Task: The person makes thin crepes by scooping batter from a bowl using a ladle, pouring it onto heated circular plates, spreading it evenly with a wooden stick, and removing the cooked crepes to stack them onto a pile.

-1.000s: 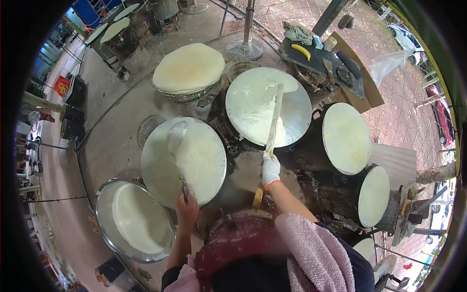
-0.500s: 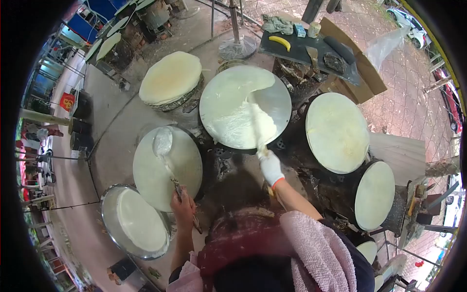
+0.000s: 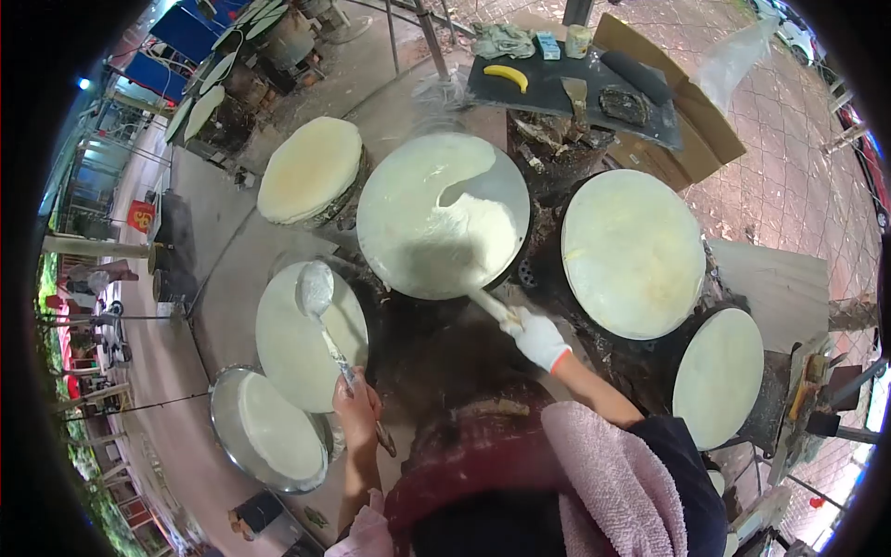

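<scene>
My bare left hand [image 3: 357, 408] grips the handle of a metal ladle [image 3: 316, 292], its bowl over a round griddle [image 3: 311, 357] coated pale. In my right hand [image 3: 535, 336], which wears a white glove, is a wooden scraper [image 3: 492, 304]; its far part is blurred at the front edge of the middle griddle [image 3: 399, 223]. Pale batter [image 3: 473, 232] covers much of that griddle, thicker toward the front right, with bare metal at the right. A steel bowl of batter [image 3: 278, 432] stands at the lower left.
A pale stack of flat rounds [image 3: 311, 172] sits at the back left. Two covered griddles, one large [image 3: 633, 255] and one smaller [image 3: 719, 381], are on the right. Behind, a dark board [image 3: 557, 88] holds a banana [image 3: 506, 77], beside a cardboard box [image 3: 701, 130].
The scraper has swung from across the middle griddle to its front edge, my right hand moving right and down. Batter has spread. The ladle bowl has moved left. The view has shifted.
</scene>
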`<state>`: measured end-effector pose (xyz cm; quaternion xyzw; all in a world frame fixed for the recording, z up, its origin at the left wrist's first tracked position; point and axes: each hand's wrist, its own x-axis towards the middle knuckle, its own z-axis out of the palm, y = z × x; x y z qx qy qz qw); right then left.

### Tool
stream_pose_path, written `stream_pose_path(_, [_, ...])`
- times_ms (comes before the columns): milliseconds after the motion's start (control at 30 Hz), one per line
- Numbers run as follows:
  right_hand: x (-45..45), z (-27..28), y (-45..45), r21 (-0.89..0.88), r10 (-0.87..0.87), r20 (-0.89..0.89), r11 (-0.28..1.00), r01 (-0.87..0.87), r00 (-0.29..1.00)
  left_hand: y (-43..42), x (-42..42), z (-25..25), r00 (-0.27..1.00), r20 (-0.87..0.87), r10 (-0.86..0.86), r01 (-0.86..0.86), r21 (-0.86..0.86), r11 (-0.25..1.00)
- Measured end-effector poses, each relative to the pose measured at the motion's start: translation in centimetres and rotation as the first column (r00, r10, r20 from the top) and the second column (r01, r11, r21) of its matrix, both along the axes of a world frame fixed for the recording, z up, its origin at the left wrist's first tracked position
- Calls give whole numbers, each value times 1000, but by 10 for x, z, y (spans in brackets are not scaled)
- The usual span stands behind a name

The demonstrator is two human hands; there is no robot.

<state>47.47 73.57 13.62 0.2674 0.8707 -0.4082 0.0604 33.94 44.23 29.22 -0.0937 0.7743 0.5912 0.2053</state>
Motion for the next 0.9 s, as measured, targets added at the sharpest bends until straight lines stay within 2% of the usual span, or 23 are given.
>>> stream_pose_path(33, [12,-6,3,61,-34,86,998,29,996,2,-1,-2,1000,-7,-4,4,3,1000])
stream_pose_path(67, [12,14,16,15,-103,165,995,102,981,3,-2,-3,1000,-13,-7,7,3,1000])
stream_pose_path(133, [-1,15,48,105,-171,210,983,152,962,6,-5,-4,1000,-7,-11,11,-23,1000])
stream_pose_path(167, [-13,13,62,161,-200,133,971,178,971,7,-5,-4,1000,6,-12,13,-50,999])
stream_pose_path(200, [-30,13,78,178,-203,151,968,175,968,8,-5,-5,1000,18,-10,11,-74,997])
stream_pose_path(367, [-143,10,165,346,-168,79,929,131,983,3,6,-11,999,29,42,-42,11,999])
stream_pose_path(467, [-202,28,169,419,-263,-12,875,244,965,4,10,-11,998,43,53,-53,11,999])
stream_pose_path(533, [-209,44,139,313,-225,-149,913,262,963,3,11,-14,1000,26,13,-15,58,998])
stream_pose_path(567, [-198,40,122,314,-80,-130,942,118,988,6,11,-11,999,40,3,-6,71,997])
stream_pose_path(633, [-153,51,85,116,-32,-460,989,96,887,8,10,-9,1000,24,-15,13,96,995])
stream_pose_path(667, [-120,55,75,43,-59,-255,996,72,965,10,8,-9,1000,11,-22,20,112,994])
stream_pose_path(700, [-91,53,61,-108,-254,-348,967,230,902,13,7,-7,1000,17,-16,15,90,996])
stream_pose_path(733, [-64,53,49,-603,-552,-391,758,248,737,16,5,-4,1000,25,-11,9,66,998])
stream_pose_path(833, [-6,-9,17,-680,-752,-124,540,496,648,29,4,-5,999,50,-3,0,56,998])
stream_pose_path(867, [0,27,8,-736,-704,71,441,514,706,32,4,-8,998,60,-1,-3,61,998])
stream_pose_path(900, [-5,38,5,-753,-655,87,451,480,751,36,3,-11,998,54,-32,30,38,999])
